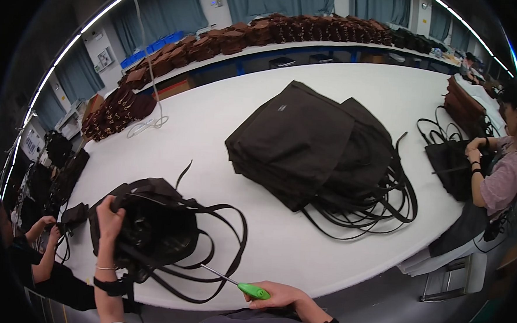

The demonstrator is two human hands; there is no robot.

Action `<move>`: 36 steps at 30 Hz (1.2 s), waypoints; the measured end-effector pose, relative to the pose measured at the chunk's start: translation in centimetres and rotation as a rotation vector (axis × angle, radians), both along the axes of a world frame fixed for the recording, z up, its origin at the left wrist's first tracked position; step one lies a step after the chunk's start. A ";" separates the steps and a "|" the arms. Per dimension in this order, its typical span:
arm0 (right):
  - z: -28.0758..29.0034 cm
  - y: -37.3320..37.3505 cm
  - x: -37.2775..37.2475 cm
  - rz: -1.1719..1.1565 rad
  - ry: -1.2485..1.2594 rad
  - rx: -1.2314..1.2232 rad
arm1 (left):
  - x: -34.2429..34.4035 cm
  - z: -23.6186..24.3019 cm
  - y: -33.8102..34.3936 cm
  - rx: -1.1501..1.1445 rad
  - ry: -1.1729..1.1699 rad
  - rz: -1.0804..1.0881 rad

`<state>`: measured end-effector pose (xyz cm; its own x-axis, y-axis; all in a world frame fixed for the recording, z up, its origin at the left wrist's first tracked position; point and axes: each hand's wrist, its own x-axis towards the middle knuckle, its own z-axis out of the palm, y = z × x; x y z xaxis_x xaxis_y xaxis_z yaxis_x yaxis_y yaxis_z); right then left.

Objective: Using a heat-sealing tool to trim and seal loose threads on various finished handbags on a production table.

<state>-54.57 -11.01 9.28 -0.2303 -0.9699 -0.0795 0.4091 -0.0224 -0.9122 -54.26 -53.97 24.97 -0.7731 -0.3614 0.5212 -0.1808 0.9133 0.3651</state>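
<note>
Small pale label (282, 108) on top black bag, white wall notices (105, 56) far left

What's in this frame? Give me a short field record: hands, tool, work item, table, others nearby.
left hand: grips the upper left edge of the black bag
right hand: holds the green-handled tool, metal tip toward the bag
work item: black bag, bunched, long straps looped on the white table
table centre: stack of flat black bags, straps trailing right
far edge: rows of brown bags
others: a person at right handling another black bag; another person's hands at lower left
</note>
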 end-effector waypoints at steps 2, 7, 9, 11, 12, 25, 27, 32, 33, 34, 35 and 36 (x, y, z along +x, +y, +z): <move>-0.1 3.3 0.2 -0.050 -0.028 -0.098 | -0.2 3.7 -1.4 0.035 0.018 0.014; -1.5 10.6 1.3 -0.345 -0.122 -0.159 | -3.1 14.4 0.4 -0.061 0.310 -0.178; -1.6 12.7 1.9 -0.415 -0.135 -0.147 | -5.7 19.0 3.4 -0.106 0.378 -0.234; -1.4 14.0 2.4 -0.555 -0.153 -0.162 | -11.1 21.1 6.2 -0.048 0.450 -0.348; -1.2 14.7 2.7 -0.572 -0.143 -0.156 | -14.1 22.2 9.0 -0.068 0.503 -0.400; -3.9 21.2 8.2 -1.073 -0.340 -0.004 | -40.1 10.5 54.3 -0.174 0.097 -1.147; -4.4 22.1 8.5 -1.165 -0.345 -0.030 | -37.6 4.0 56.9 -0.239 -0.205 -1.363; -5.3 23.8 6.8 -1.139 -0.380 -0.077 | -31.8 -7.5 55.9 -0.314 -0.631 -1.311; -6.0 24.2 6.0 -1.066 -0.360 -0.025 | -32.0 -9.7 55.8 -0.327 -0.617 -1.240; -6.1 24.5 5.4 -0.997 -0.337 0.029 | -31.6 -10.3 56.1 -0.340 -0.598 -1.176; -6.0 24.6 5.2 -1.006 -0.339 0.023 | -31.0 -10.9 56.6 -0.405 -0.526 -1.125; -5.7 24.5 5.0 -1.020 -0.373 0.033 | -30.4 -11.4 57.5 -0.468 -0.452 -1.075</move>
